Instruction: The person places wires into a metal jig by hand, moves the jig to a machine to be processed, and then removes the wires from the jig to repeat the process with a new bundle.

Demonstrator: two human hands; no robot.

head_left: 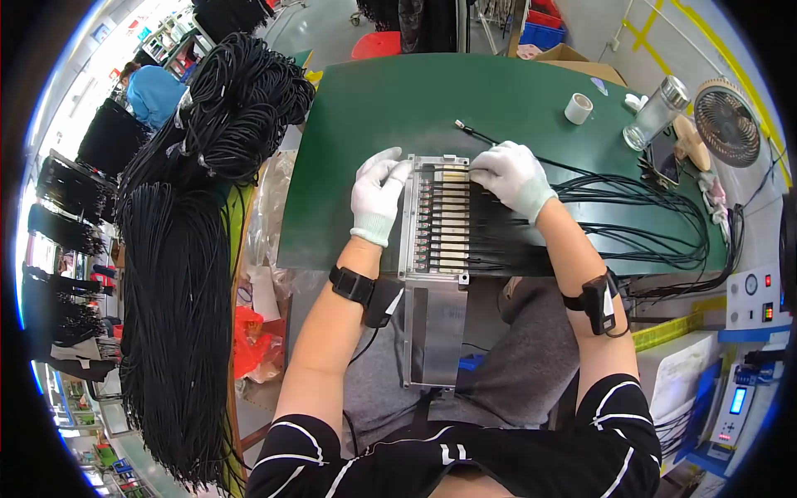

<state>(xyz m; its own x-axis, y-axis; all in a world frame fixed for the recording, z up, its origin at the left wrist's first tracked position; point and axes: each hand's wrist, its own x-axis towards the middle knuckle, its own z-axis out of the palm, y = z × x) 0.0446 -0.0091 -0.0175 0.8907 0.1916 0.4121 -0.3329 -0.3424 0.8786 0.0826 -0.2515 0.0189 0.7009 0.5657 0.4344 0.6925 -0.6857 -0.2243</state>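
The metal fixture [408, 217] lies lengthwise at the near edge of the green counter [365, 104], a row of small connectors in its slots. The left hand [382, 192], in a white glove, rests at the fixture's upper left edge with fingers half-curled; whether it grips anything cannot be told. The right hand [511, 174], also gloved, is at the fixture's upper right edge, fingers drawn narrow; its fingertips' hold is too small to tell. Black cables [635, 189] spread to the fixture's right, and the right forearm lies across them, hiding part of their run. A loose cable end [462, 125] sits just beyond the fixture. Farther off, beyond and right of the fixture, are a tape roll [579, 109], a clear bottle [656, 114], a phone [662, 163] and a small fan [727, 124]. Left of the fixture, 1 large heap of black cable [174, 324] crowds that side, with crumpled clear plastic [272, 203] and a red bag [253, 336] between. Far left, beyond the fixture, is a person in blue [156, 93].
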